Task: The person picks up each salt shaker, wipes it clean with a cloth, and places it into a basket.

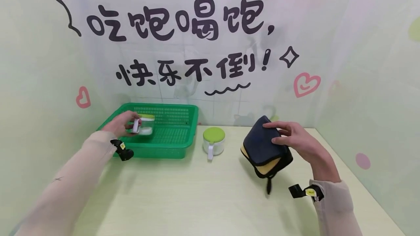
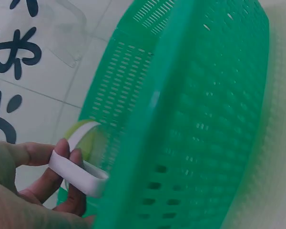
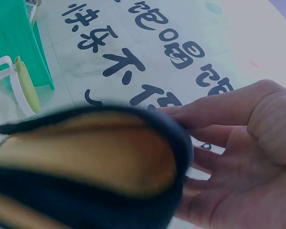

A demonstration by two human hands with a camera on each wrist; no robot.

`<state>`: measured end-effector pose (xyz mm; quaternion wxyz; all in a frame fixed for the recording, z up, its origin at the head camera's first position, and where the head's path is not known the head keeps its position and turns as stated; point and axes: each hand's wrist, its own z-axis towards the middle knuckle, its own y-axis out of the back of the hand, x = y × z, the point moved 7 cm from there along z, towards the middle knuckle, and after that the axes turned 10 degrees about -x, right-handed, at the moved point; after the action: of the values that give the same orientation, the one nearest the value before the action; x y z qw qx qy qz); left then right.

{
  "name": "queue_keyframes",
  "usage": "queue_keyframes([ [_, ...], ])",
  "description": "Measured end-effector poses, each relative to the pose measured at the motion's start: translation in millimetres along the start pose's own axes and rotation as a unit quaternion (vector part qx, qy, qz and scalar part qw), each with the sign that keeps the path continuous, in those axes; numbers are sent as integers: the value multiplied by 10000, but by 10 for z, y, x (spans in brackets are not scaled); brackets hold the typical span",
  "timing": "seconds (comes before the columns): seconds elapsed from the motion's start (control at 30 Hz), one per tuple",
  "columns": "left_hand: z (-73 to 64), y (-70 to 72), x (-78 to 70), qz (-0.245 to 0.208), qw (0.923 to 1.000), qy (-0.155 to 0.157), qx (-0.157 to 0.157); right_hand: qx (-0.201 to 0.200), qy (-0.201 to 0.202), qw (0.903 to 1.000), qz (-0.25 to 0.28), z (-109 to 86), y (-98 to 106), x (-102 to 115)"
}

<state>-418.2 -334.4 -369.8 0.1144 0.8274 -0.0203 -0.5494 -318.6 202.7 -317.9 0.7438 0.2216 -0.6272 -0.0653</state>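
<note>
Wears pale sleeves (image 1: 334, 203) on both arms, with a small black device (image 1: 124, 153) strapped at each wrist. Holds a dark blue pouch (image 1: 264, 143) by its side in the right grip (image 1: 296, 137), tilted above the bench (image 1: 170, 196), in from the right edge, with tan showing between dark-edged layers and a blurred pull (image 1: 269, 187) dangling below. Near the back edge, between pouch and basket, a clear cup (image 1: 213, 148) with a green lid, upright, handle toward the near side. Toward the back left corner, a green basket (image 1: 154, 153) with slotted walls. Pinches the white handle (image 1: 136, 126) of a second green-lidded cup (image 1: 147, 124) with the left grip (image 1: 123, 124), inside the basket's outline; impossible to tell about contact with its floor. Beyond the back edge, dark lettering (image 1: 205, 17) and pink hearts (image 1: 307, 84) on a pale wall (image 1: 347, 94).
</note>
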Motion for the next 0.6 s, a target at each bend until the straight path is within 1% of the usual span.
queue_keyframes([
  [0.1,56,-32,78,263,9996,-131,-49,85,107,9997,196,-12,-26,21],
  [0.17,89,-52,134,370,9992,-148,-33,37,153,9997,183,-9,-32,28],
  [0.3,135,-85,190,331,9994,-48,7,-224,172,9996,-14,12,-16,31],
  [0.37,143,-90,186,454,9990,-39,14,-399,164,9990,-96,19,2,38],
  [0.47,161,-66,184,575,9983,20,-128,-580,115,9982,-112,27,18,50],
  [0.5,161,-56,187,566,9981,79,-230,-626,104,9979,-94,30,21,53],
  [0.53,153,-51,189,627,9975,109,-291,-666,85,9977,-73,32,23,55],
  [0.6,94,-38,189,671,9960,228,-539,-741,37,9972,-35,38,26,54],
])
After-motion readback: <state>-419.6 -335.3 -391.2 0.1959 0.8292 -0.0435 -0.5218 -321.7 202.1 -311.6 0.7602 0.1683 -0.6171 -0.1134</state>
